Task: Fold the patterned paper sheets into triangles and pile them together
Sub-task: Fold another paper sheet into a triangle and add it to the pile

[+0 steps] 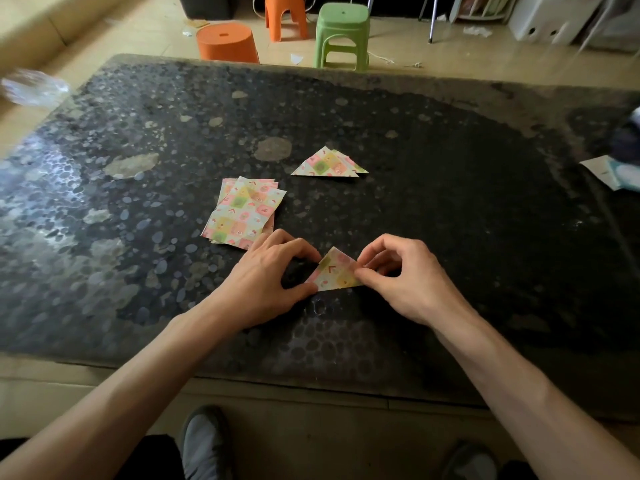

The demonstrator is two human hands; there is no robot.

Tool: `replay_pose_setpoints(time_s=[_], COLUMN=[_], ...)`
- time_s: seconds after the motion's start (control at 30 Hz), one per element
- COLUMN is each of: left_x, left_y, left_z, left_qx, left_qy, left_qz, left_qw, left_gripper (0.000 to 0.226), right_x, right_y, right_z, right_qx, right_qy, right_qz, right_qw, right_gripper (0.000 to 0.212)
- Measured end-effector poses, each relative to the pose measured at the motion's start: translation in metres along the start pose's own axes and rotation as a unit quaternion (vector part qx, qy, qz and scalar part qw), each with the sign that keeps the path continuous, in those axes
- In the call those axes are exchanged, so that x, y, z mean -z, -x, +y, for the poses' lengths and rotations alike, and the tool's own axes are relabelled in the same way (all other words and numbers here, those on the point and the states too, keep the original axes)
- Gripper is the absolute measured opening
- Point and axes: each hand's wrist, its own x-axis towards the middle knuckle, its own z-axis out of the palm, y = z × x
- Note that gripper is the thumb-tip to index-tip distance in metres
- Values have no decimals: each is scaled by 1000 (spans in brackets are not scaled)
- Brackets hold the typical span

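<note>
Both hands pinching one folded triangle (pixel 335 271), near table's (pixel 450 209) front edge.
Left hand (pixel 273 277) and right hand (pixel 398 271) closed on its corners (unfolded stack (pixel 242 211) just beside; finished pile (pixel 329 163) farther back).

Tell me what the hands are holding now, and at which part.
A folded paper triangle. The left hand pinches its left edge and corner; the right hand pinches its right corner, low over the table.
</note>
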Motion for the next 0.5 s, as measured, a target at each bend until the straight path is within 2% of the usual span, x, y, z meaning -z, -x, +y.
replay_pose_setpoints(time_s=[0.07, 0.2, 0.3, 0.4, 0.5], left_x=[1, 7, 10, 11, 9], left_y=[-2, -3, -3, -3, -2], left_z=[1, 8, 12, 12, 17], left_qx=[14, 35, 44, 68, 58], left_qy=[39, 142, 212, 253, 292], left_qz=[5, 0, -11, 11, 11], left_qw=[999, 989, 976, 965, 955], left_gripper=[39, 17, 25, 30, 23], right_x=[2, 3, 0, 1, 1], right_y=[1, 3, 3, 4, 8], right_z=[-3, -4, -3, -5, -8], right_qx=[7, 0, -6, -11, -18], right_qy=[-47, -147, -185, -201, -206], right_qz=[-12, -8, -7, -53, -90], right_qw=[999, 989, 983, 978, 974], right_gripper=[19, 23, 21, 28, 28])
